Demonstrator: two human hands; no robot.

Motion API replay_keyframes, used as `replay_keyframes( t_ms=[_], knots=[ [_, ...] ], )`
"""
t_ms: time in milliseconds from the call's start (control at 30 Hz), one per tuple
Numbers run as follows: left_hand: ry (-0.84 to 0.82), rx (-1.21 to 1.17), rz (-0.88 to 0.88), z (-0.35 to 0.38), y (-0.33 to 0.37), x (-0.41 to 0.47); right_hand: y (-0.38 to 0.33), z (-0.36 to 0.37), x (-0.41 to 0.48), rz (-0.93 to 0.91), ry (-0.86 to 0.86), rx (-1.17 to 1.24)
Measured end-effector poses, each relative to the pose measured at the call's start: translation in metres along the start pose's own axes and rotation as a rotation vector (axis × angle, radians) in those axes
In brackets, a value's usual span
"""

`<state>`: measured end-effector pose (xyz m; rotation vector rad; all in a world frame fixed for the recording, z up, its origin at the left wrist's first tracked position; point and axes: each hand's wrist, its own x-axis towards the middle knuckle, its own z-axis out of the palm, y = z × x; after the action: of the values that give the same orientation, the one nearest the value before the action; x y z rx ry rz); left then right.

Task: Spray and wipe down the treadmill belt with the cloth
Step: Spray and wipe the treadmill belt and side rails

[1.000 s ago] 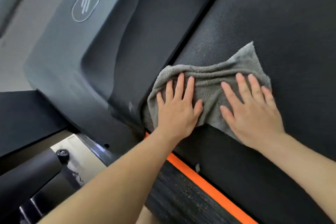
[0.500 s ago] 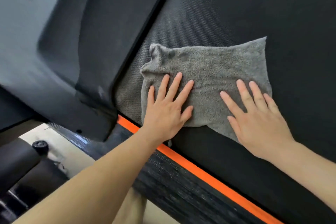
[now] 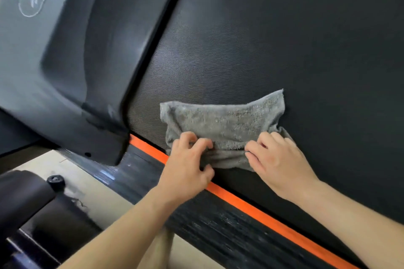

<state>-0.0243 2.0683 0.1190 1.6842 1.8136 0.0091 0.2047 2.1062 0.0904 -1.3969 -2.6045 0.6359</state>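
Observation:
A grey terry cloth (image 3: 225,124) lies on the black textured treadmill belt (image 3: 284,39), close to the belt's near edge. My left hand (image 3: 188,166) has its fingers curled into the cloth's near left edge and bunches it. My right hand (image 3: 277,159) pinches the cloth's near right edge with curled fingers. The far half of the cloth lies spread flat. No spray bottle is in view.
An orange stripe (image 3: 251,207) runs along the belt's near side, with a dark ribbed side rail (image 3: 218,231) beside it. The grey motor cover (image 3: 65,61) with an oval logo lies to the left. A black padded bar (image 3: 19,199) stands on the beige floor at lower left.
Both hands lay flat on the cloth earlier; now their fingers have curled and gathered its near edge. The cloth has moved toward the orange stripe.

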Motion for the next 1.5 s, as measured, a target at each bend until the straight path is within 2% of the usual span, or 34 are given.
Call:
replay_keyframes(
  t_ms=[100, 167, 234, 367, 434, 567, 701, 801, 868, 1001, 1201, 1301, 1368, 1502],
  knots=[
    [-0.145, -0.038, 0.057, 0.038, 0.060, -0.018, 0.033, -0.018, -0.045, 0.143, 0.005, -0.097],
    [-0.204, 0.055, 0.143, 0.062, 0.094, -0.028, 0.053, -0.030, -0.077, 0.267, -0.024, -0.135],
    [-0.121, 0.213, 0.203, 0.075, 0.112, -0.024, 0.068, -0.041, -0.105, 0.369, -0.081, -0.191],
    [0.170, 0.431, 0.249, 0.071, 0.110, 0.006, 0.062, -0.046, -0.124, 0.500, -0.164, -0.210],
    [0.229, 0.488, 0.212, 0.063, 0.095, 0.016, 0.048, -0.036, -0.112, 0.452, -0.131, -0.181],
    [0.268, 0.617, 0.019, 0.040, 0.059, 0.018, 0.020, -0.003, -0.077, 0.271, -0.142, -0.104],
    [0.229, 0.621, 0.068, 0.038, 0.056, 0.006, 0.019, 0.010, -0.091, 0.208, -0.130, -0.101],
    [0.138, 0.560, 0.195, 0.059, 0.082, -0.015, 0.032, 0.001, -0.140, 0.125, -0.187, -0.110],
    [0.036, 0.499, 0.246, 0.077, 0.099, -0.027, 0.040, -0.008, -0.172, 0.150, -0.232, -0.100],
    [-0.087, 0.352, 0.287, 0.105, 0.134, -0.040, 0.050, -0.027, -0.223, 0.313, -0.252, -0.036],
    [-0.247, 0.457, 0.380, 0.089, 0.141, -0.022, 0.050, -0.038, -0.242, 0.451, -0.051, -0.059],
    [-0.268, 0.467, 0.220, 0.063, 0.116, -0.003, 0.035, -0.026, -0.201, 0.388, 0.003, 0.008],
    [-0.209, 0.452, 0.138, 0.043, 0.091, 0.000, 0.017, -0.012, -0.167, 0.343, 0.022, 0.075],
    [-0.192, 0.447, 0.092, 0.038, 0.076, -0.009, 0.000, -0.002, -0.141, 0.298, 0.001, 0.095]
  ],
)
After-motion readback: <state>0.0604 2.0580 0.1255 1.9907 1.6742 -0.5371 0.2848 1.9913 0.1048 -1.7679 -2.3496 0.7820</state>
